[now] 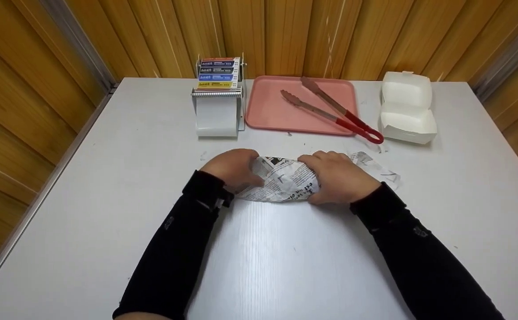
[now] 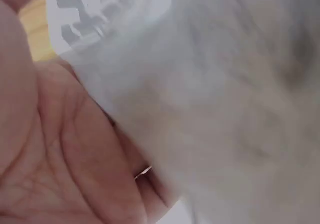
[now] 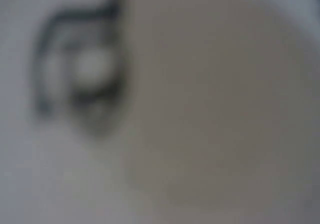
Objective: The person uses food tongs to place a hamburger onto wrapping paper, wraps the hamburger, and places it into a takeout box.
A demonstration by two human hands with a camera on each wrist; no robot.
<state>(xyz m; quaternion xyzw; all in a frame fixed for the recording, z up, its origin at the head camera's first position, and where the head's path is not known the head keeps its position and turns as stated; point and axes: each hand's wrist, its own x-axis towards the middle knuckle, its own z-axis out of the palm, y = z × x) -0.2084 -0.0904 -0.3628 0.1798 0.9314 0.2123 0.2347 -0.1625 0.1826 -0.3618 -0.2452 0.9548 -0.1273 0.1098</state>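
A bundle of newsprint-patterned wrapping paper (image 1: 285, 180) lies near the middle of the white table; whatever it wraps is hidden. My left hand (image 1: 233, 169) grips its left end, thumb on the near side and fingers at the far side. Around the right part, my right hand (image 1: 340, 178) holds the paper with spread fingers and thumb. A loose paper end (image 1: 376, 171) sticks out past the right hand. In the left wrist view, the paper (image 2: 210, 109) runs close beside the left palm (image 2: 65, 149). Only blurred printed paper (image 3: 210, 104) fills the right wrist view.
Behind the bundle stands a rack of coloured label boxes (image 1: 218, 73) with a white roll strip. A pink tray (image 1: 270, 111) carries red-handled tongs (image 1: 345, 116) that overhang its edge. An open white food box (image 1: 408, 120) stands at the back right.
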